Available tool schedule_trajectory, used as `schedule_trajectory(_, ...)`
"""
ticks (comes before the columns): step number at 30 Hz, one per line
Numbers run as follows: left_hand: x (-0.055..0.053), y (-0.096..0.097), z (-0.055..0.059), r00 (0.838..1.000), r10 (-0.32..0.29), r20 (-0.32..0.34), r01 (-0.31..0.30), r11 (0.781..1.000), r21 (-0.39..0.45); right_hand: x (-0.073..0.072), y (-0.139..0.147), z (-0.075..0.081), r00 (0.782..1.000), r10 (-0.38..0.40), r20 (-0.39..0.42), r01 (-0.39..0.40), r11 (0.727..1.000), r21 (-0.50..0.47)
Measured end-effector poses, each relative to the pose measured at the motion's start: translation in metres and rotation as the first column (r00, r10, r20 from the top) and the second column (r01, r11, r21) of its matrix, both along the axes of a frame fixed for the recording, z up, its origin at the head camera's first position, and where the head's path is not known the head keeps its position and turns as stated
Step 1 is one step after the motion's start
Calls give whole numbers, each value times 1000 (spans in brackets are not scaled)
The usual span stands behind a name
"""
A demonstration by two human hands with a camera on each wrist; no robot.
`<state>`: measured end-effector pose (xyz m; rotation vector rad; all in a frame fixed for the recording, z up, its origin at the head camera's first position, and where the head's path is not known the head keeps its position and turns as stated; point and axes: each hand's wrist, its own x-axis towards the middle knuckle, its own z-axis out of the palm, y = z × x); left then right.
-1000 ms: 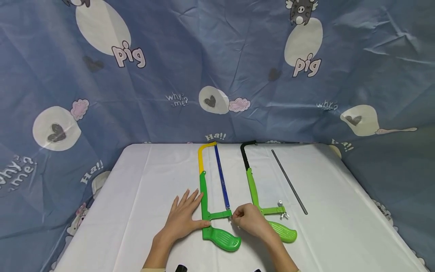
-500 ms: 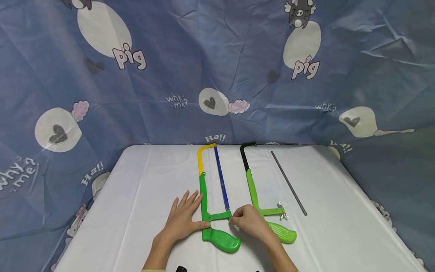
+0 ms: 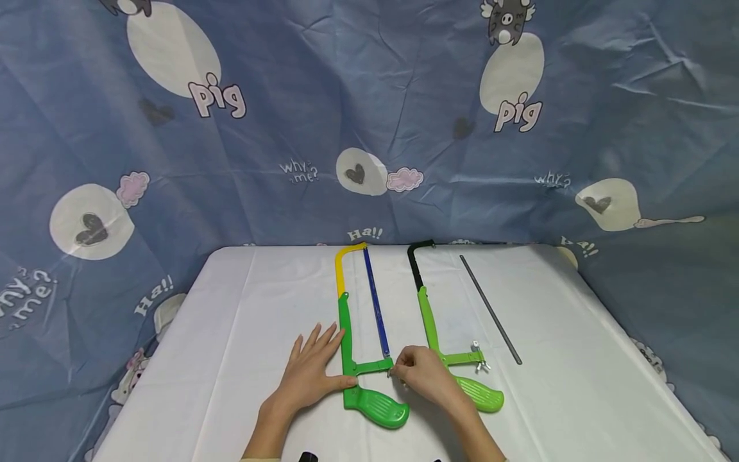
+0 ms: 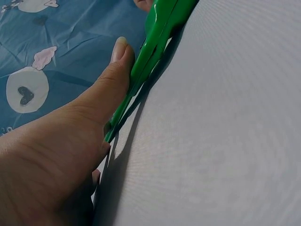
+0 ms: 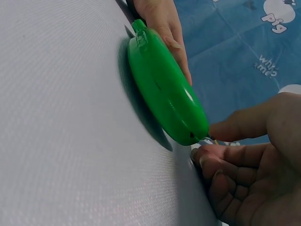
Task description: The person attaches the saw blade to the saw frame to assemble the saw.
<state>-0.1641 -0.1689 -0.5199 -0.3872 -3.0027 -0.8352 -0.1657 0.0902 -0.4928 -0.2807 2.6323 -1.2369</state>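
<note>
green hacksaw [image 3: 347,346] under the thumb of the left hand [image 3: 310,371], fingers spread; right hand [image 3: 426,374] pinching, thumb to forefinger, a small, partly hidden metal fitting [image 3: 389,373]; saw presumably light, stiff, smooth, best held by the handle [image 3: 381,409] just nearside of the left thumb; saw and both hands virtually unmoved since half a second earlier

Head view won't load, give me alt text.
Right hand pinches a small metal fitting on a green hacksaw with a blue blade; left hand rests against its frame. A lime hacksaw and gray strip lie to the right.
</note>
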Motion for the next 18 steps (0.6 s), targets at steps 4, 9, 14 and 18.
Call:
schedule_trajectory(4,0,0,0,1000,-1,1,1,1000,3,-1,0,0,999,-17,-27,17,1000,12)
schedule_trajectory(9,0,1,1,1000,5,5,-5,1000,-1,-1,0,-1,999,-13,-36,13,1000,5)
schedule_trajectory(14,0,1,1,1000,7,9,-7,1000,-1,1,-1,0,999,-3,-42,3,1000,4)
schedule_trajectory(18,0,1,1,1000,5,9,-5,1000,-3,1,-3,0,998,-3,-68,4,1000,26)
